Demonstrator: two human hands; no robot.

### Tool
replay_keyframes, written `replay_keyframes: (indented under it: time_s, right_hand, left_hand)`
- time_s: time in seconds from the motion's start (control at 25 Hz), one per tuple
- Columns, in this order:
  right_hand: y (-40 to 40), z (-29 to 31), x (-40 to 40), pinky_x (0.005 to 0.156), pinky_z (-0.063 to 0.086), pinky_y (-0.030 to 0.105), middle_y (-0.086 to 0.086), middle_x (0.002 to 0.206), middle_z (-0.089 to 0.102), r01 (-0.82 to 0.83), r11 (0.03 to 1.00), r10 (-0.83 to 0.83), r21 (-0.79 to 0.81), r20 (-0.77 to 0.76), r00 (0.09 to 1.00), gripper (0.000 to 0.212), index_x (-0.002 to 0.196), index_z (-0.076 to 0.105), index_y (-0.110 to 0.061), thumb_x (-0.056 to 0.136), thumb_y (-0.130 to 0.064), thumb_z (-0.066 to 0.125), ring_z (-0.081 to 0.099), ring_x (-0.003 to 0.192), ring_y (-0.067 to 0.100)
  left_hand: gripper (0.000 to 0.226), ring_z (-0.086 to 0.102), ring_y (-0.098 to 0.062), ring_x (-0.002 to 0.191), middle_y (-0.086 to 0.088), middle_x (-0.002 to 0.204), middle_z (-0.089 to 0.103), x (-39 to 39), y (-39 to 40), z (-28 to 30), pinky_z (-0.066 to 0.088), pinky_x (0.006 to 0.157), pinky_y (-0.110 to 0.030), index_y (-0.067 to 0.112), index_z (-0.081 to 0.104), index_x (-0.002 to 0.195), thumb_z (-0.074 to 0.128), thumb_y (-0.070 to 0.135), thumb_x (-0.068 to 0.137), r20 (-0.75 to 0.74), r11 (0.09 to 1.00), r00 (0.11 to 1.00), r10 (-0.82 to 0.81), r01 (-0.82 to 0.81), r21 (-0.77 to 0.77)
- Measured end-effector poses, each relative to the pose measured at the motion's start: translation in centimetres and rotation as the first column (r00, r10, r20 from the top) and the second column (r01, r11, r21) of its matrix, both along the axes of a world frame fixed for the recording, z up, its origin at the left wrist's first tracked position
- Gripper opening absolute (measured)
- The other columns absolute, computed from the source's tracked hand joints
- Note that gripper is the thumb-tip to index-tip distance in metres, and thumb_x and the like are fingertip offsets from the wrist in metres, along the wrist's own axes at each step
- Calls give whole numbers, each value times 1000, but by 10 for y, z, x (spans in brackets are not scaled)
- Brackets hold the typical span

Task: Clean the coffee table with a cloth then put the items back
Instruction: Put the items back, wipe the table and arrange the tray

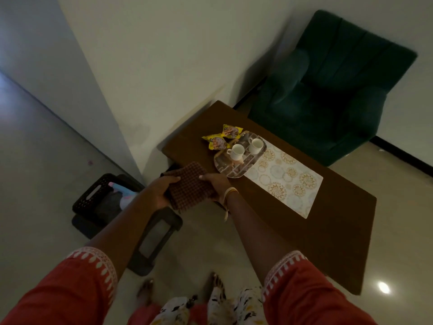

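A dark brown checked cloth (188,184) is held between both hands above the near left corner of the brown coffee table (332,221). My left hand (159,193) grips its left side and my right hand (216,184) grips its right edge. On the table lies a patterned placemat (285,177). An oval tray (236,170) holds two white cups (236,151) (255,145). Two yellow snack packets (216,141) (232,131) lie at the tray's far left edge.
A dark green armchair (328,90) stands beyond the table against the wall. On the floor to the left sit a black basket (93,195) with a spray bottle (123,192) inside and a dark rectangular tray (154,240). A wall corner rises at the left.
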State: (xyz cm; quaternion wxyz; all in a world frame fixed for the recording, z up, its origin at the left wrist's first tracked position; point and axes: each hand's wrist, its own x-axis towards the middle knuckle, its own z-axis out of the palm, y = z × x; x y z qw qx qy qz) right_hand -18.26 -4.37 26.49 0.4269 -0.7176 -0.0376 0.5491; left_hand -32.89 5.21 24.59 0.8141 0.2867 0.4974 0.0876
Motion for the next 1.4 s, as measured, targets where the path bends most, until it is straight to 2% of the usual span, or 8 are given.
replay_keyframes:
  time_s: [0.08, 0.28, 0.48, 0.68, 0.88, 1.12, 1.24, 1.4]
  right_hand:
    - [24, -18, -34, 61, 50, 32, 10, 98, 60, -50, 998, 52, -44, 35, 998, 23, 104, 59, -4, 87, -19, 65, 59, 78, 22]
    - [66, -77, -140, 71, 58, 41, 12, 89, 58, -68, 975, 56, -212, -65, 996, 12, 79, 54, -11, 90, -14, 57, 61, 79, 28]
    - [107, -135, -222, 89, 55, 43, 16, 110, 65, -12, 949, -16, -314, -85, 996, 40, 118, 58, 4, 84, -16, 65, 64, 102, 34]
    - [159, -170, -268, 80, 56, 39, 20, 127, 59, 67, 953, -143, -296, -243, 959, 50, 132, 50, 0, 85, -7, 65, 60, 111, 34]
    - [210, -200, -295, 90, 53, 41, 18, 134, 53, 242, 917, -338, -316, -299, 892, 46, 133, 50, -5, 88, -3, 60, 54, 119, 37]
    - [217, -235, -294, 103, 45, 37, 15, 135, 54, -52, 902, 27, -429, -65, 998, 50, 134, 49, -1, 92, -25, 61, 53, 124, 33]
    - [206, -238, -284, 104, 38, 33, 18, 145, 43, -183, 876, 188, -447, -34, 982, 50, 142, 37, 1, 97, -16, 51, 43, 133, 33]
    - [185, -205, -271, 94, 46, 37, 21, 131, 55, -383, 816, 484, -434, 149, 863, 41, 131, 50, 1, 92, -10, 53, 53, 122, 37]
  left_hand:
    - [25, 52, -38, 119, -19, 137, 50, -36, 20, -23, 39, 105, -54, 10, 54, 116, 53, 7, 91, -111, 1000, 994, -26, 25, -10]
    - [44, 50, -45, 123, -30, 135, 50, -129, 63, -81, 46, 97, -51, -7, 45, 132, 54, 4, 91, -404, 986, 905, -132, 161, 38]
    - [47, 56, -39, 112, -19, 120, 59, -207, 134, -147, 49, 91, -54, -2, 53, 123, 69, 3, 79, -559, 970, 813, -160, 235, 65]
    - [47, 55, -37, 118, -21, 129, 57, -208, 193, -176, 44, 98, -39, 7, 53, 134, 64, 13, 88, -809, 658, 536, -242, 703, 269]
    - [34, 58, -37, 111, -23, 119, 62, -205, 240, -201, 45, 86, -36, 0, 61, 120, 58, 4, 86, -835, 450, 501, -229, 814, 366]
    - [52, 54, -35, 121, -22, 132, 56, -207, 239, -232, 44, 99, -38, 6, 47, 138, 57, 1, 88, -839, 274, 472, -270, 873, 403]
    - [66, 50, -36, 125, -23, 139, 48, -218, 227, -228, 42, 101, -40, 9, 32, 147, 56, -2, 87, -844, 245, 441, -306, 893, 378]
    - [65, 47, -34, 129, -21, 142, 46, -228, 202, -199, 42, 104, -40, 10, 31, 147, 57, 2, 88, -868, 226, 372, -327, 923, 311]
